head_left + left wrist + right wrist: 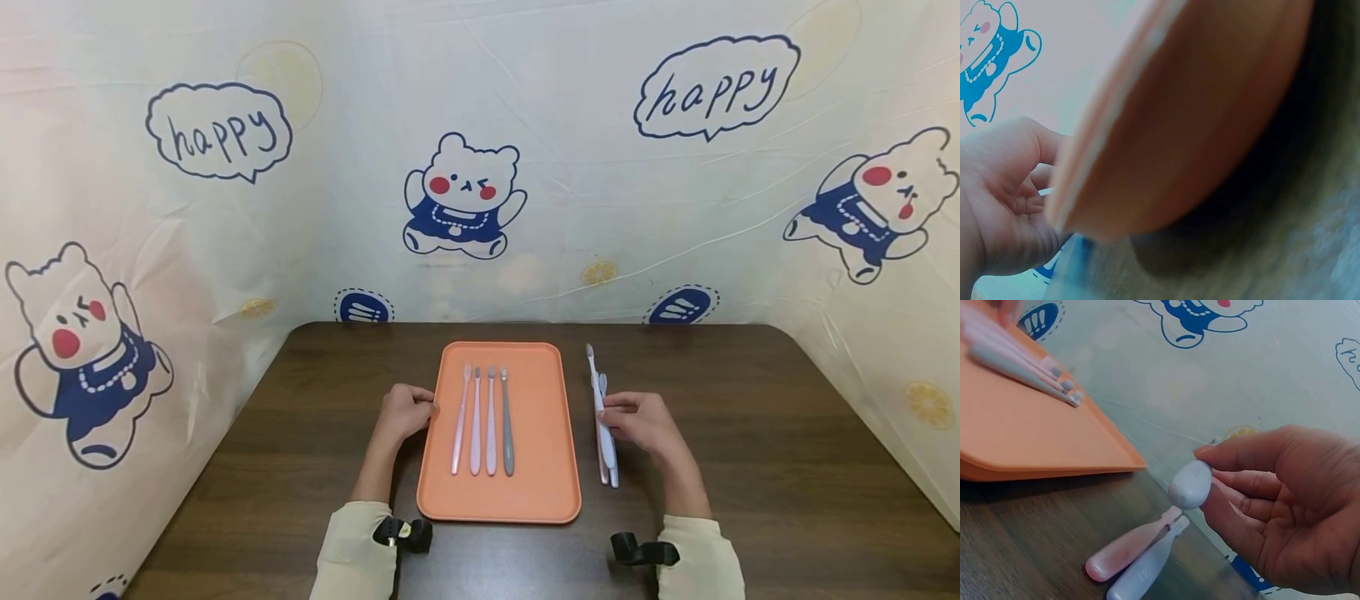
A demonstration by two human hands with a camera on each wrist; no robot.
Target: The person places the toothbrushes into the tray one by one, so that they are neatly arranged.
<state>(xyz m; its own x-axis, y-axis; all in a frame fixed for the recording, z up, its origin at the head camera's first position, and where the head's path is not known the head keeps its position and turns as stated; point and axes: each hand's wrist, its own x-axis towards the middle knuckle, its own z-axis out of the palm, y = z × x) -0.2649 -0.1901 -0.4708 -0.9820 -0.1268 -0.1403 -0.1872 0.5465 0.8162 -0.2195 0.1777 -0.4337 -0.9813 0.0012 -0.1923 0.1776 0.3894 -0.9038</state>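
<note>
An orange tray (540, 492) holds several toothbrushes in a row, pale pink ones (475, 433) and a grey one (508, 442) on the right, heads pointing away. My left hand (407, 411) grips the tray's left rim, its fingertips partly hidden by the rim in the left wrist view. To the right of the tray, my right hand (637, 421) pinches a pale bluish-white toothbrush (1190, 485) by its handle between thumb and fingers. Below it on the table lie a pink toothbrush (1125, 553) and a pale blue toothbrush (1142, 570), side by side.
The dark wood table (750, 467) extends to both sides of the tray. Behind it hangs a pale curtain (570, 208) with cartoon bears and lettering. Each wrist wears a black strap mount, such as the right one (645, 550).
</note>
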